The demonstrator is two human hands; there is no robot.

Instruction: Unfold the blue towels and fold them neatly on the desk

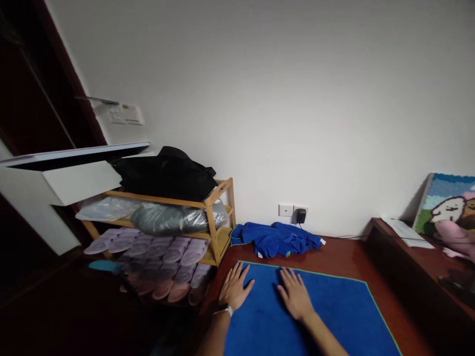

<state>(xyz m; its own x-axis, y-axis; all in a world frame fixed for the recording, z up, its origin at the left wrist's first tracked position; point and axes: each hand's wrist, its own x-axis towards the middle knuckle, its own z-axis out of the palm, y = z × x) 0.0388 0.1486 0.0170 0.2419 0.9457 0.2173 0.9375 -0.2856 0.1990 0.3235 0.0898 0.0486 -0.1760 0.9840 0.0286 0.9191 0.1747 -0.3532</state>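
Observation:
A blue towel (334, 306) with a green edge lies spread flat on the dark red wooden surface (341, 254). My left hand (234, 289) rests flat near the towel's far left corner, fingers spread, with a watch on the wrist. On the towel to its right, my right hand (295, 294) lies palm down with its fingers stretched toward the far edge. Neither hand holds anything. Beyond the towel, against the wall, sits a crumpled pile of blue cloths (276, 238) with small white tags. The towel's near part runs out of view.
At left stands a wooden rack (213, 227) with a black bag (166, 173), plastic-wrapped bundles and several slippers (174, 251). A black plug (301, 215) sits in the wall socket. To the right, a raised ledge (393, 247) bears a pink plush toy (454, 237) and a picture.

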